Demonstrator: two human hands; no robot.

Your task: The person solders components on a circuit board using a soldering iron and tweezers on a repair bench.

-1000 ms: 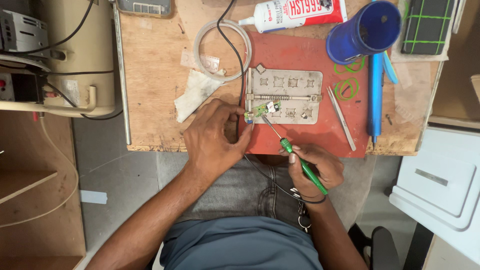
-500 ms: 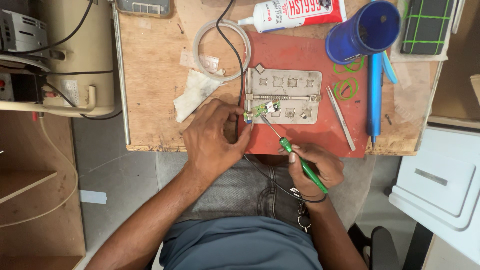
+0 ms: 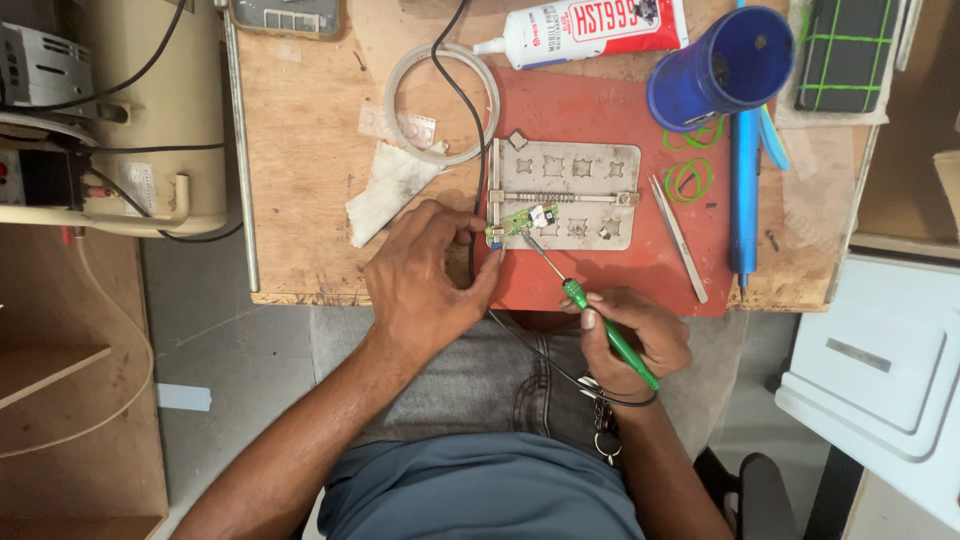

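Green and small, the circuit board (image 3: 520, 222) sits clamped on a grey metal holder (image 3: 566, 193) atop a red mat (image 3: 600, 120), left hand (image 3: 425, 280) fingers steadying its edge, right hand (image 3: 640, 335) fingers pinching a green-handled screwdriver (image 3: 592, 318) whose tip meets it.

On your wooden surface (image 3: 300, 200) you have a white glue tube (image 3: 585, 30), a blue cup (image 3: 720, 65), green rubber bands (image 3: 690, 178), metal tweezers (image 3: 680, 238), a crumpled white cloth (image 3: 385, 190) and a clear tape ring (image 3: 440, 105).
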